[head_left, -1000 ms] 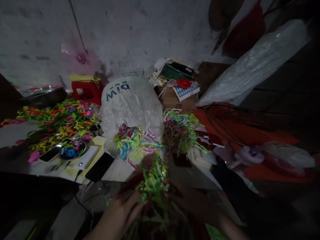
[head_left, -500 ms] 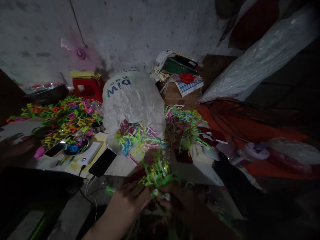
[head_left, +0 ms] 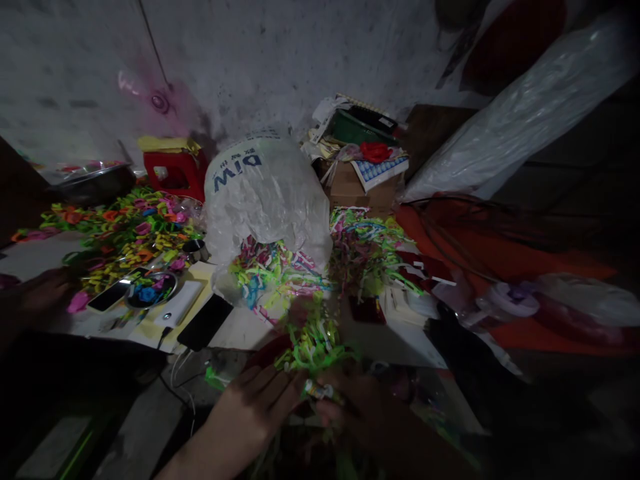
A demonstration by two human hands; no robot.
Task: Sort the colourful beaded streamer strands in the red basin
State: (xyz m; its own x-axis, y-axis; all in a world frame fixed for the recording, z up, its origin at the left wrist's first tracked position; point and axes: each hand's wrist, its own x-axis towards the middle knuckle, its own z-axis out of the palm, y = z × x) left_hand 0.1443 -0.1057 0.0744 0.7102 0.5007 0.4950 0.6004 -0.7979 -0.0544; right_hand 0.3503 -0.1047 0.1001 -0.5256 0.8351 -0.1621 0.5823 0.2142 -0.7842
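Low in the middle of the head view, my left hand (head_left: pixel 255 403) is closed, its fingers bent toward my right hand, and whatever they grip is hidden. My right hand (head_left: pixel 357 400), in deep shadow, pinches a small white-and-green piece (head_left: pixel 320 391) between the two hands. Just beyond my fingertips stands a heap of thin green and yellow plastic strips (head_left: pixel 317 343), partly over a dark red surface at the table's front edge. More multicoloured strips (head_left: pixel 280 273) spill from the mouth of a large white plastic bag (head_left: pixel 270 193).
Left lie a pile of small colourful plastic parts (head_left: pixel 135 233), a metal bowl (head_left: pixel 153 291), a black phone (head_left: pixel 205 323) and charging cables. Another person's hand (head_left: pixel 47 290) is at the far left. Further strips (head_left: pixel 370 247) and a cardboard box (head_left: pixel 350 187) stand right of the bag.
My hands stay close together with only a slight shift, and the small white-and-green piece has turned a little. The other person's hand at the left has moved slightly.
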